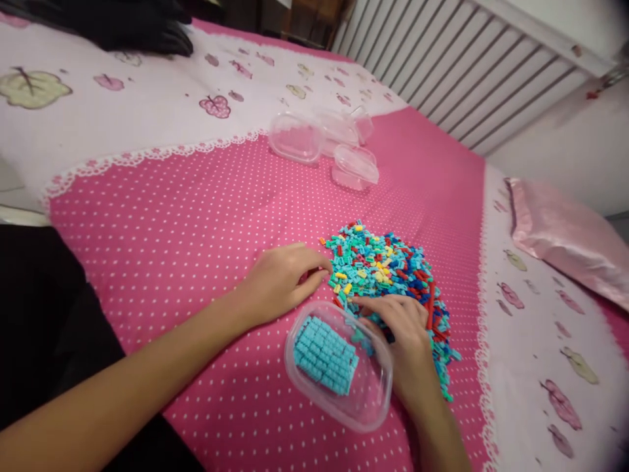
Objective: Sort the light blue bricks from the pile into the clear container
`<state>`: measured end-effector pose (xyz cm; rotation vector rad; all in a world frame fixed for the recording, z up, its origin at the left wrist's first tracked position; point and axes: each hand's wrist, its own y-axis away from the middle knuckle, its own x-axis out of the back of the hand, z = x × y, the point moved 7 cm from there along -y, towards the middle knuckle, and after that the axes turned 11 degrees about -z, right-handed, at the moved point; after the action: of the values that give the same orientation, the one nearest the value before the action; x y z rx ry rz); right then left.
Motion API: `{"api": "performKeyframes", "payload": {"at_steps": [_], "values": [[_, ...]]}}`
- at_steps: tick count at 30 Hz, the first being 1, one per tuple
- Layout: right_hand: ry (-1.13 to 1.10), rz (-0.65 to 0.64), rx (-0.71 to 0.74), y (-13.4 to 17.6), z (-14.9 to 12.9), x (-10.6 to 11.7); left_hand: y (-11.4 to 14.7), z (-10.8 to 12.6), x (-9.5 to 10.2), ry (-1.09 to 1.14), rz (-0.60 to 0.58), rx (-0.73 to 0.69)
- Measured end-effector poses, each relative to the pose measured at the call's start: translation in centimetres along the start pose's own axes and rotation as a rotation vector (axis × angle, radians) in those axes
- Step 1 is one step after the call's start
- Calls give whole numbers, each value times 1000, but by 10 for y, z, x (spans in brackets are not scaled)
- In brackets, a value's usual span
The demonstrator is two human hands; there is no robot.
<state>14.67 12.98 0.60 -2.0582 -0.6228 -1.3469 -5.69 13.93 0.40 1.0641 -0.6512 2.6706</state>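
A heap of small plastic building bricks (pixel 366 262) in turquoise, green, yellow, red and dark blue lies on the bedspread. My left hand (pixel 287 278) rests at the heap's left edge, thumb and fingertips drawn together; whatever they may hold is too small to make out. Over the near side of the heap, my right hand (pixel 400 321) reaches in with its fingers bent and apart, and no brick shows clearly in them. Just in front of both hands stands a clear plastic container (pixel 339 419). Inside it, turquoise bricks (pixel 324 354) sit packed in neat rows.
Several clear plastic containers (pixel 354 167) stand farther back on the pink dotted bedspread (pixel 196 210). A pink satin pillow (pixel 565 229) lies at the right. White bed rails (pixel 432 65) run along the far side. Something black (pixel 122 26) lies at the top left.
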Motion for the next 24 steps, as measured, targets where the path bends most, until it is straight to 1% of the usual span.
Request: {"api": "performKeyframes", "payload": {"at_steps": [4,7,11,19,24], "values": [[-80,88,-26,0,0,10,-2,0,-2,-8,-12,-15],[-95,151,-37,1,0,15,-2,0,-3,-22,-36,-13],[-71,211,-28,2,1,18,-3,-2,-9,-47,-123,-19],[-121,195,-31,3,2,16,-3,-6,-19,-86,-225,-21],[-119,176,-29,1,-1,14,-3,-7,-22,-110,-259,-9]]}}
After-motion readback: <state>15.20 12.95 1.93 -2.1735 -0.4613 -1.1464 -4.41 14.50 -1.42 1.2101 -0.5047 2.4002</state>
